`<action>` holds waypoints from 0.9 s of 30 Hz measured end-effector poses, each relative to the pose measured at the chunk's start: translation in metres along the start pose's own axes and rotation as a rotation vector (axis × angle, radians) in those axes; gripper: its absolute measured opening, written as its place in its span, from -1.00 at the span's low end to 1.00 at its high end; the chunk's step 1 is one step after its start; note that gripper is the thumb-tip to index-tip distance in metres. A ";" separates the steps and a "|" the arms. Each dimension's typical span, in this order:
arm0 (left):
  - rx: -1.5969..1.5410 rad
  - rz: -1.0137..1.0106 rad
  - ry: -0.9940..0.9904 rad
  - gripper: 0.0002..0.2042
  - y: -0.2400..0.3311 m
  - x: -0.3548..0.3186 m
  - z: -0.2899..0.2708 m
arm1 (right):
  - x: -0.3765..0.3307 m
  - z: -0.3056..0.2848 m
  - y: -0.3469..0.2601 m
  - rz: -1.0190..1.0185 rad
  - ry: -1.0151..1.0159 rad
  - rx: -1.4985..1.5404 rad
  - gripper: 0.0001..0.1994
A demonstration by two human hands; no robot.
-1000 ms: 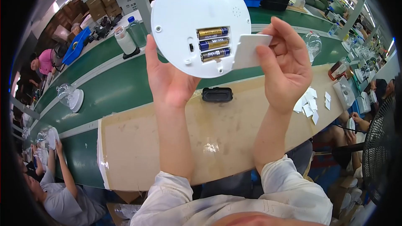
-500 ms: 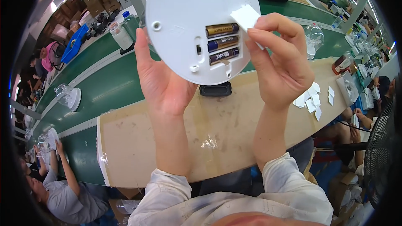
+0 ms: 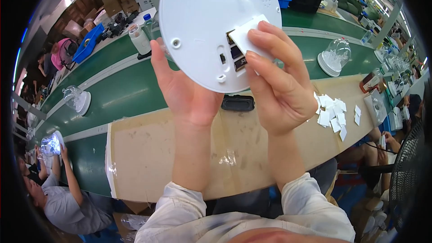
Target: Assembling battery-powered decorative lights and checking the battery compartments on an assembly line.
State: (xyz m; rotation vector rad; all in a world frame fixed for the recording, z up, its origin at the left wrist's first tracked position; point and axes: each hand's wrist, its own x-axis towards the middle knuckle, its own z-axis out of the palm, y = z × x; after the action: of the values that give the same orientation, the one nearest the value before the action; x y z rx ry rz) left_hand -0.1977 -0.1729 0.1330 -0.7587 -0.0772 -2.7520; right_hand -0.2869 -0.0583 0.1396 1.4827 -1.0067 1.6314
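My left hand supports a round white plastic base from behind, its underside facing me; the thumb stands at the left edge and the other fingers are hidden. In my right hand a white rectangular battery cover is pinched between thumb and fingers. It lies slanted over the battery compartment, covering much of it. Parts of the dark batteries show past the cover's lower left edge. A small switch slot sits left of the compartment.
A cardboard sheet covers the bench before me, with loose white covers piled at right and a black oblong object beyond my hands. Clear domes stand on the green belt. At left, another person holds a lit dome.
My right hand has brought the battery cover left and down over the compartment, hiding much of the batteries. The dome held by the person at left has lit up.
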 end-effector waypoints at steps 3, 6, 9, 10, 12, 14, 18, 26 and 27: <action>0.041 0.050 0.031 -0.30 -0.004 0.000 0.001 | -0.001 0.003 -0.004 0.018 0.026 0.007 -0.70; 0.113 0.201 0.113 -0.35 -0.009 0.003 0.006 | -0.002 0.002 -0.006 0.026 -0.008 0.022 -0.73; 0.198 0.306 0.177 -0.39 -0.009 0.005 0.006 | -0.004 0.003 -0.006 0.038 -0.039 0.045 -0.76; 0.173 0.287 0.144 -0.40 -0.006 0.004 0.005 | -0.005 0.004 -0.006 0.045 -0.043 0.064 -0.76; 0.152 0.269 0.111 -0.40 -0.005 0.003 0.005 | -0.004 0.005 -0.008 0.050 -0.047 0.064 -0.76; 0.281 0.337 0.161 -0.40 -0.007 0.004 0.004 | -0.004 0.006 -0.008 0.054 -0.053 0.059 -0.76; 0.241 0.347 0.204 -0.40 -0.016 0.007 0.006 | -0.008 0.006 -0.006 0.050 -0.022 0.030 -0.75; 0.122 0.329 0.173 -0.36 -0.015 0.011 0.008 | 0.000 0.001 -0.010 0.104 -0.148 -0.052 -0.59; 0.127 0.329 0.174 -0.36 -0.013 0.012 0.007 | 0.002 0.000 -0.010 0.140 -0.164 0.017 -0.58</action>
State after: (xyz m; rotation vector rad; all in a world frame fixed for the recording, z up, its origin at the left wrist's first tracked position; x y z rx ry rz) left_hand -0.2073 -0.1629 0.1454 -0.4505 -0.0815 -2.4591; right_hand -0.2778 -0.0538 0.1422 1.6098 -1.2138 1.6386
